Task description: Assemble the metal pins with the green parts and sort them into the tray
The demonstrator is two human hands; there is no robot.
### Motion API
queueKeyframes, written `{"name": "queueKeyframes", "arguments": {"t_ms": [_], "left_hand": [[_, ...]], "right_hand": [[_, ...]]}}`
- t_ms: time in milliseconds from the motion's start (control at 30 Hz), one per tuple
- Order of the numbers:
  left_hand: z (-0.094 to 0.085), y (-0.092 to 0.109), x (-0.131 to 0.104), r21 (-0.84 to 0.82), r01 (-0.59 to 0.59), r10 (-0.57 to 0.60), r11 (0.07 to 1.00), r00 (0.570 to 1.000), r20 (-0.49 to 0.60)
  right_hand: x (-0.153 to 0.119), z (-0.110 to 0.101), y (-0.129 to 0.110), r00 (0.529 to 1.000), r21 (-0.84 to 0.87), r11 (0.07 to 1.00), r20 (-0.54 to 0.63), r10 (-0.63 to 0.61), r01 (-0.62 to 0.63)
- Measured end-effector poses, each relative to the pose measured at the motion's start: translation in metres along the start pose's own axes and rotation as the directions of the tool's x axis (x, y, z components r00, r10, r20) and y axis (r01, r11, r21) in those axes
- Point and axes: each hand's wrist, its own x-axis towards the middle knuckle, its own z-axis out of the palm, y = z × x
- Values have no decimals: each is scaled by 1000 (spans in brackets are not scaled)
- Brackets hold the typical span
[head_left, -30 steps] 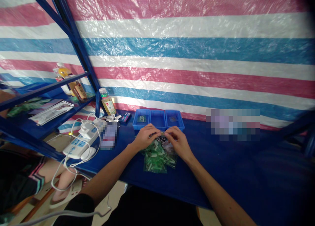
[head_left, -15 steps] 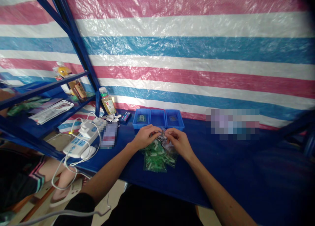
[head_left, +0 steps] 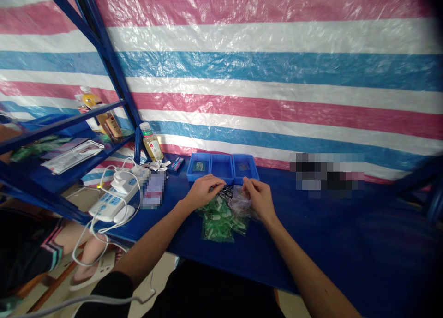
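Left hand (head_left: 204, 192): centre of the frame, back of the hand upward; the grip is narrow, fingertips drawn together, but whether a piece is pinched there cannot be told.
Right hand (head_left: 260, 199): right of centre; the grip is narrow, thumb and forefinger close together at the edge of the clear packets; whether they hold one cannot be told.
Small dark and silvery pieces (head_left: 227, 193): between the two hands, along the top of the heap; single shapes too small to make out.
Green see-through plastic packets (head_left: 218, 223): overlapping heap just below the centre of the frame, flat on the surface, pale pieces showing through.
Clear colourless plastic packets (head_left: 239, 205): right side of the heap, touching the green ones.
Row of three blue rectangular plastic compartments (head_left: 222, 166): above the hands; small flat packets lie in the left and right compartments.
Dark blue surface (head_left: 294, 221): spans the middle and right of the frame.
White power strip with plugs and cables (head_left: 110, 202): left of the frame, near the surface's edge.
White-capped bottle of yellowish liquid (head_left: 153, 145): upright, slightly tilted in view, left of the compartments.
Red, white and blue striped plastic sheet (head_left: 277, 69): backdrop across the upper frame.
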Motion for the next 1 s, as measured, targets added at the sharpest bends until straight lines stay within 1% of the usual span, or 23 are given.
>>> {"name": "queueKeyframes", "arguments": {"t_ms": [100, 167, 233, 333, 467, 567, 633, 700, 767, 867, 1000], "left_hand": [[0, -1, 0, 2, 0, 0, 1000, 1000, -8], [-1, -1, 0, -1, -1, 1, 1000, 1000, -13], [-1, -1, 0, 0, -1, 1, 1000, 1000, -18], [-1, -2, 0, 14, 21, -21, 1000, 999, -27], [-1, -6, 0, 25, 82, -81, 996, 996, -31], [1, -9, -1, 26, 105, -105, 994, 994, -12], [2, -10, -1, 38, 129, -129, 991, 992, -4], [2, -12, -2, 67, 167, -167, 984, 986, -2], [3, -14, -2, 102, 198, -199, 975, 980, 4], [4, -15, -2, 124, 211, -216, 970, 976, 22], [4, -15, -2, 117, 203, -209, 972, 977, 46]], "right_hand": [[4, -3, 3, 994, 67, 998, -107, 26, -19], [6, -5, 6, 990, 130, 991, -133, 48, -30], [8, -5, 9, 991, 159, 986, -114, 72, -54], [10, -4, 15, 994, 117, 990, -63, 92, -84], [10, -4, 22, 999, -28, 998, -5, 52, -52], [7, -4, 24, 997, -209, 977, 79, -17, 33], [5, -2, 23, 984, -352, 928, 165, -68, 124], [2, 1, 23, 961, -476, 852, 258, -103, 219], [0, 3, 22, 940, -564, 773, 319, -120, 290], [-3, 6, 20, 929, -647, 686, 350, -118, 332], [-6, 6, 18, 929, -697, 635, 356, -98, 334]]}}
